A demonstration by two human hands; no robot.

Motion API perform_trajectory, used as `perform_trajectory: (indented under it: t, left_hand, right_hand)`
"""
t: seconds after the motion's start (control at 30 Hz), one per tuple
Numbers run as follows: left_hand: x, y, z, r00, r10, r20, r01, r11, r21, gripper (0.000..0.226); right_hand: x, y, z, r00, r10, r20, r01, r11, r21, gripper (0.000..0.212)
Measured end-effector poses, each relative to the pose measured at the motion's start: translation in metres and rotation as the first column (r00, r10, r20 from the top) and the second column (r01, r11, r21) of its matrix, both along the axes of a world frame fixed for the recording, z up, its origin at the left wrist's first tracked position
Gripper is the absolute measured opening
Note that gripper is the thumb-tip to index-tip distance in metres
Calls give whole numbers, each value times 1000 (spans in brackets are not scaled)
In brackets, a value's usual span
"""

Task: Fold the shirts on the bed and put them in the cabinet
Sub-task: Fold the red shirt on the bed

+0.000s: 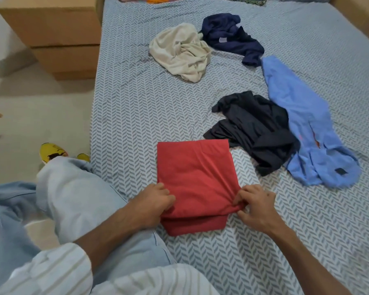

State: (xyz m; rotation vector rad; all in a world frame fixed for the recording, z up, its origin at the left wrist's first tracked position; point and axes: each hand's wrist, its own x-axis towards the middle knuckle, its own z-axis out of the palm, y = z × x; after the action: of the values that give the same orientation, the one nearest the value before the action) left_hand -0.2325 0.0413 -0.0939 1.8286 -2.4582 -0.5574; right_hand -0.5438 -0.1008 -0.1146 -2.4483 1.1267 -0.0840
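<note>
Red shirt [195,179]: folded rectangle on bed [136,103], near edge
Left hand [156,199]: fingers curled, gripping shirt's left edge
Right hand [257,206]: pinching shirt's right near corner
Unfolded shirts: cream shirt [181,52], navy shirt [228,35], black shirt [256,128], blue shirt [307,128], crumpled farther up bed
Cardboard boxes [58,33]: stacked beside bed, left

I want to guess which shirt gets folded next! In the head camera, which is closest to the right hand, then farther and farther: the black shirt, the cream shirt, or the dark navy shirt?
From the right hand:
1. black shirt, just beyond the hand, mid-bed.
2. cream shirt, farther up, toward the left.
3. dark navy shirt, farthest, near the bed's far end.
</note>
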Motion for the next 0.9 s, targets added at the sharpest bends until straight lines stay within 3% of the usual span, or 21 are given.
perform_trajectory:
  t: [0.07, 0.13, 0.2, 0.27, 0.37, 0.47, 0.53, 0.6, 0.67, 0.73, 0.83, 0.9]
  left_hand:
    - [-1, 0, 3, 997, 26, 68, -32, 995, 97, 37]
    - [-2, 0, 10, 992, 86, 97, -105, 970, 219, 23]
    - [-5, -2, 16, 988, 135, 79, -147, 974, 175, 25]
    - [-12, -5, 16, 990, 119, 73, -123, 991, 51, 36]
    - [-31, -18, 17, 1000, 27, 15, -27, 999, 26, 39]
    - [-48, -30, 16, 998, 4, -60, 3, 993, 115, 41]
    - [-55, -36, 13, 998, -3, -68, 14, 985, 170, 66]
    - [-60, -39, 12, 999, -28, -36, 36, 972, 232, 93]
    - [-63, -45, 13, 998, -57, 0, 55, 960, 274, 102]
    - [-65, -51, 15, 996, -80, 28, 66, 940, 334, 101]
    - [-67, -61, 18, 988, -141, 66, 105, 915, 390, 97]
    - [-67, -65, 19, 984, -161, 76, 117, 906, 408, 96]
  right_hand:
    - [2, 0, 1, 991, 43, -130, -40, 999, 24, 23]
    - [8, -8, 6, 986, 8, -166, 6, 996, 84, 23]
    - [18, -21, 13, 987, -159, -19, 160, 977, 138, 31]
    - [36, -33, 25, 921, -357, 153, 330, 927, 178, 27]
    - [75, -58, 42, 816, -553, 169, 470, 804, 364, 34]
    - [107, -85, 53, 786, -611, 89, 453, 668, 590, 48]
    - [121, -98, 58, 786, -618, -16, 445, 548, 708, 44]
    - [128, -108, 58, 785, -608, -120, 462, 446, 767, 41]
    - [129, -115, 52, 772, -604, -199, 477, 343, 809, 43]
    - [128, -119, 45, 754, -610, -243, 457, 220, 862, 36]
    - [128, -126, 35, 660, -726, -191, 376, 100, 921, 7]
    - [128, -127, 26, 588, -795, -148, 327, 66, 943, 13]
